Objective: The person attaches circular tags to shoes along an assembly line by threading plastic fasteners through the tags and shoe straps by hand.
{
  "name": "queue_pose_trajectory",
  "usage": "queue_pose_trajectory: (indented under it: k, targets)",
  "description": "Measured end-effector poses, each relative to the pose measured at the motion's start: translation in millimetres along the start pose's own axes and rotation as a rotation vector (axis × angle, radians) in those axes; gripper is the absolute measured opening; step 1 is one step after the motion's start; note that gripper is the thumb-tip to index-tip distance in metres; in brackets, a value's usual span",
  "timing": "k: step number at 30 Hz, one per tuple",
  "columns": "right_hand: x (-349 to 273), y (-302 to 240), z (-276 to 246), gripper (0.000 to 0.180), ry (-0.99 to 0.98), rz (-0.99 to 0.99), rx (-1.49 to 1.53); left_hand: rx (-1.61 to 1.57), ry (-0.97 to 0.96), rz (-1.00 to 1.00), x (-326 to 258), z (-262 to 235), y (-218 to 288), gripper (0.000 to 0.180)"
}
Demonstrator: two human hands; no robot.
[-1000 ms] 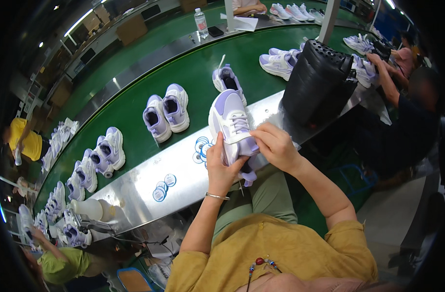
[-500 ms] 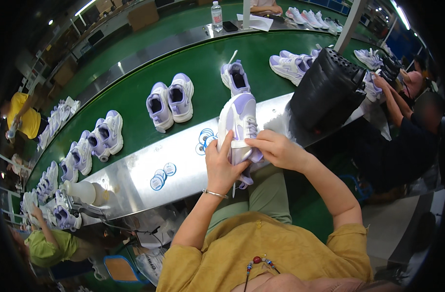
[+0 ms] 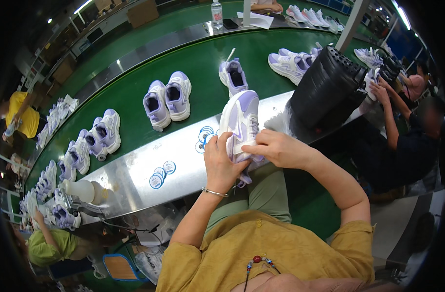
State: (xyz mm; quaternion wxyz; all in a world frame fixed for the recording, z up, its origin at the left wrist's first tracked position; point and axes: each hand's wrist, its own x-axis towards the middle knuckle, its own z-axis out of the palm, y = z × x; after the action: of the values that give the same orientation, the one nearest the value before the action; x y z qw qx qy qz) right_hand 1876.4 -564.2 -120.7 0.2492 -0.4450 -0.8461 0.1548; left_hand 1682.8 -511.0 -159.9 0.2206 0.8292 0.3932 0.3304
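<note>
A white and lilac sneaker (image 3: 241, 108) is tilted toe-up above the steel ledge in front of me. My left hand (image 3: 219, 159) grips its side near the heel, thumb and fingers spread around it. A white strap (image 3: 238, 149) lies across the shoe by the laces. My right hand (image 3: 280, 149) is closed, with its fingertips at the strap's right end. Just beyond the held shoe, a matching sneaker (image 3: 233, 77) stands on the green belt with a white strip sticking up from it. The held shoe's heel is partly hidden by my hands.
Round blue-and-white stickers (image 3: 162, 174) lie on the steel ledge (image 3: 135, 187). A black perforated container (image 3: 324, 87) stands close on the right. Sneaker pairs (image 3: 167, 101) line the green belt (image 3: 205, 63). A white pot (image 3: 80, 191) sits at left; co-workers (image 3: 51, 246) are on both sides.
The strap has tilted and its right end, with my right fingertips, sits slightly lower. Shoes on the belt have shifted a little to the left. My left hand keeps its hold.
</note>
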Motion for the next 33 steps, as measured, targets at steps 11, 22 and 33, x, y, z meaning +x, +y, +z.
queue_pose_trajectory:
  k: [11,22,33]
  targets:
    - [12.0,17.1,10.4,0.038,-0.034,0.003,-0.062,0.161,-0.001,0.004,8.0,2.4,-5.2,0.052]
    - [9.9,89.0,25.3,0.029,0.534,0.307,0.246,-0.605,0.114,-0.514,82.2,9.7,-114.4,0.036]
    - [81.3,168.1,88.1,0.033,0.508,0.477,-0.006,-0.248,0.205,-0.465,157.4,74.8,-229.4,0.033]
